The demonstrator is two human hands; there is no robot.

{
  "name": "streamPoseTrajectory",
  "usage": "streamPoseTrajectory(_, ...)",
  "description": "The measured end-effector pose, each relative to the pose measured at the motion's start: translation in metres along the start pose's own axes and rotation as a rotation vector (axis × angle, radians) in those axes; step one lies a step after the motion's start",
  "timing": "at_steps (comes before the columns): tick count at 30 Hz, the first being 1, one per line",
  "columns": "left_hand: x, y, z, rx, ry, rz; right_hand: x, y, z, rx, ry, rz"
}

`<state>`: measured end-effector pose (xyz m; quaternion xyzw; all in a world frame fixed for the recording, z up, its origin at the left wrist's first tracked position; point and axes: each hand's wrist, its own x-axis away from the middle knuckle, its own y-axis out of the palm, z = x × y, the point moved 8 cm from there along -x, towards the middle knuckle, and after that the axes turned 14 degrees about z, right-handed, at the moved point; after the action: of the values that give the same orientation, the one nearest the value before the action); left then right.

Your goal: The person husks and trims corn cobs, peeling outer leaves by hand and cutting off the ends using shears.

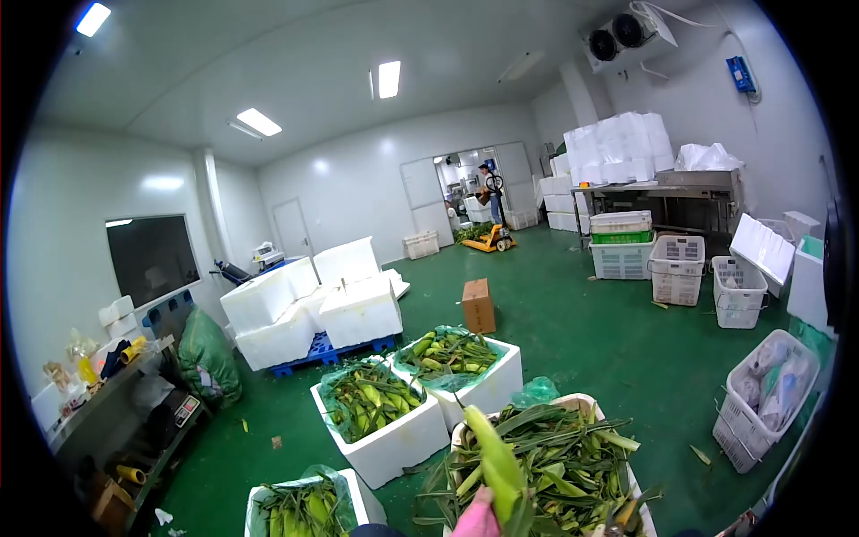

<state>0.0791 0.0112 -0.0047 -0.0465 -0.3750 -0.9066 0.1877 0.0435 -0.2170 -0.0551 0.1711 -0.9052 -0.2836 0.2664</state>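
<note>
My left hand [477, 517], in a pink glove, is closed around the lower end of an ear of corn in green husk [497, 461]. The ear stands nearly upright over a white crate [586, 404] heaped with loose husks and leaves [564, 456]. At the bottom edge, over the right part of the heap, a small tan shape may be part of my right hand [626, 514]; its fingers cannot be made out. Husked ears fill three lined foam boxes: one beside the crate [389, 458], one behind it [492, 380] and one at the bottom left [365, 501].
White foam boxes [362, 313] rest on a blue pallet [324, 353]. A brown carton [479, 307] stands on the green floor. Plastic baskets [677, 273] line the right side, and a cluttered shelf [116, 394] the left. A person [493, 197] stands by an orange pallet jack [488, 240] at the doorway.
</note>
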Motion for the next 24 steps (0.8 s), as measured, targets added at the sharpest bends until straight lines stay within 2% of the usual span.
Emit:
streamPoseTrajectory(2, -0.013, 0.01, -0.007, -0.07, -0.052, -0.065, -0.004, -0.032, -0.013, 0.036, -0.108, 0.089)
streamPoseTrajectory(4, -0.024, -0.003, -0.018, -0.419, 0.028, -0.066, 0.001, -0.064, -0.015, 0.125, -0.231, 0.183)
streamPoseTrajectory(6, -0.026, -0.001, -0.017, -0.548, 0.085, -0.075, 0.01, -0.061, -0.026, 0.332, -0.324, 0.226)
streamPoseTrajectory(7, -0.027, 0.003, -0.013, -0.685, 0.192, -0.123, 0.016, -0.043, -0.04, 0.558, -0.3, 0.306)
streamPoseTrajectory(8, -0.023, 0.008, -0.013, -0.712, 0.239, -0.19, 0.014, -0.026, -0.049, 0.593, -0.327, 0.254)
streamPoseTrajectory(10, -0.007, 0.011, -0.013, -0.696, 0.149, -0.164, 0.003, -0.002, -0.063, 0.939, -0.476, 0.208)
streamPoseTrajectory(13, 0.004, 0.007, -0.008, -0.798, 0.237, -0.189, -0.011, 0.03, -0.079, 1.211, -0.541, 0.195)
streamPoseTrajectory(15, 0.015, 0.006, -0.001, -1.07, 0.353, -0.203, -0.026, 0.038, -0.084, 1.323, -0.506, 0.164)
streamPoseTrajectory(17, 0.015, 0.004, 0.0, -1.319, 0.501, -0.235, -0.04, 0.048, -0.095, 1.496, -0.616, 0.101)
streamPoseTrajectory(18, 0.015, 0.006, 0.001, -1.347, 0.523, -0.26, -0.044, 0.052, -0.093, 1.584, -0.641, 0.054)
streamPoseTrajectory(20, 0.02, 0.005, 0.006, -1.412, 0.524, -0.29, -0.051, 0.063, -0.098, 1.72, -0.765, -0.023)
streamPoseTrajectory(21, 0.019, 0.005, 0.009, -1.406, 0.542, -0.319, -0.057, 0.06, -0.093, 1.631, -0.849, -0.025)
streamPoseTrajectory(22, 0.016, -0.002, 0.005, -1.337, 0.299, -0.298, -0.06, 0.055, -0.085, 1.543, -0.928, -0.023)
streamPoseTrajectory(24, 0.007, -0.023, -0.006, -1.201, 0.155, -0.314, -0.07, 0.053, -0.07, 1.6, -0.679, 0.002)
